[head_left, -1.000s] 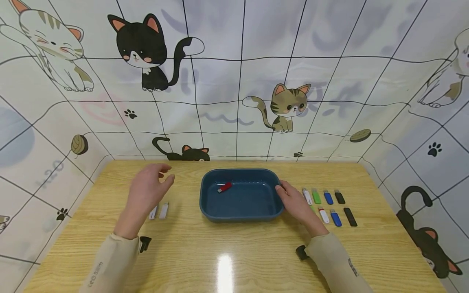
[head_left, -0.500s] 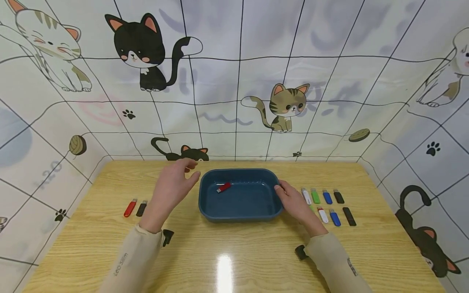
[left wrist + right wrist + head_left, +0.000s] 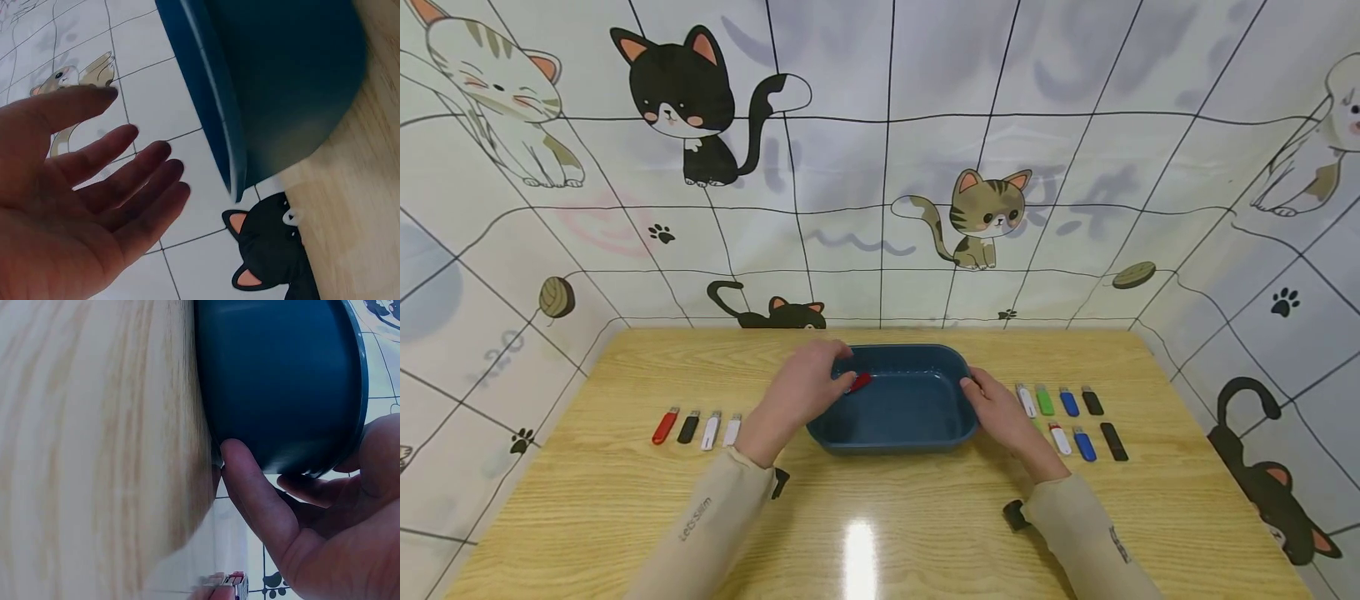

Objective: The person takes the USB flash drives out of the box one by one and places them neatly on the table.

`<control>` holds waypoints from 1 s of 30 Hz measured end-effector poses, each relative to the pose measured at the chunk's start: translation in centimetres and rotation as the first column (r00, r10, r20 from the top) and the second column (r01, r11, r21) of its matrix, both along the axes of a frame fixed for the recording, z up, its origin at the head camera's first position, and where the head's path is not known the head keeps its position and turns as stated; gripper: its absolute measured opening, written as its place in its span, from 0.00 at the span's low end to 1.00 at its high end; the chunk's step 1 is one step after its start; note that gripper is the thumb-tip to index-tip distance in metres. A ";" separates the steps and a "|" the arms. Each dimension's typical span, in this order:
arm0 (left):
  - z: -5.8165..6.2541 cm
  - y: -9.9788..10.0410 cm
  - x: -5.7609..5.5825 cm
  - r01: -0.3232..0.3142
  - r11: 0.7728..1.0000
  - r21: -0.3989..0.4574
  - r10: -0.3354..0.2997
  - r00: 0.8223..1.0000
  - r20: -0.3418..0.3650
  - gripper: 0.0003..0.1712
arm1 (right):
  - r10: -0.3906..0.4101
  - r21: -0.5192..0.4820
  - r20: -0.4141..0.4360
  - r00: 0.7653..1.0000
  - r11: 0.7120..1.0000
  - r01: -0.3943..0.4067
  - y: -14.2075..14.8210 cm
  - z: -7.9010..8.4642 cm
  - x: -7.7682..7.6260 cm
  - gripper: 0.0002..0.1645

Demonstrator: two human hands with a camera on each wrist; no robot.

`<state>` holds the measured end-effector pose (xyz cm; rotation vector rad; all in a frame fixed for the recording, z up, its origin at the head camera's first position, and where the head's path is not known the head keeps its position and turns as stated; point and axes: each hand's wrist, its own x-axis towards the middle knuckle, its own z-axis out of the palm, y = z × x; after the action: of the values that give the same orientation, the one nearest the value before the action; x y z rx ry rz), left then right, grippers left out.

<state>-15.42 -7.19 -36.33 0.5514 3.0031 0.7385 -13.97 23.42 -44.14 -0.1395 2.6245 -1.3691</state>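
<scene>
A dark blue rectangular tub stands on the wooden table. My left hand is over the tub's left end, fingers apart and loosely bent, holding nothing; in the left wrist view the palm and fingers show beside and above the tub's rim. Inside lies a red USB stick, its metal end partly hidden by my left thumb. My right hand holds the tub's right end, thumb at the rim; the right wrist view shows its fingers against the outer wall.
Left of the tub lie a red USB stick, a black one and two white ones. Beyond my right hand, two rows hold several more, among them a green one and a blue one. A cat-print backdrop borders the table.
My left hand has moved right, from over the left row of USB sticks to above the tub's left end, uncovering that row. The right hand and the tub have stayed put.
</scene>
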 end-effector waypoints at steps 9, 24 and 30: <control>-1.7 1.6 -1.6 0.052 0.993 -0.107 -0.041 0.994 0.098 0.21 | 0.000 0.005 0.007 1.000 1.000 0.000 0.0 0.1 0.1 0.36; -5.6 3.4 -3.4 0.077 0.950 -0.302 -0.067 0.997 0.044 0.06 | -0.002 0.020 -0.011 1.000 1.000 0.002 -0.1 0.0 0.1 0.34; -6.0 3.8 -3.3 0.118 0.953 -0.280 -0.115 0.993 0.028 0.03 | 0.002 0.013 -0.019 1.000 1.000 -0.002 -0.1 0.0 0.0 0.33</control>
<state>-18.67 -3.37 -42.35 0.6977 2.9572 0.2988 -13.92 23.35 -44.11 -0.1539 2.6472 -1.3566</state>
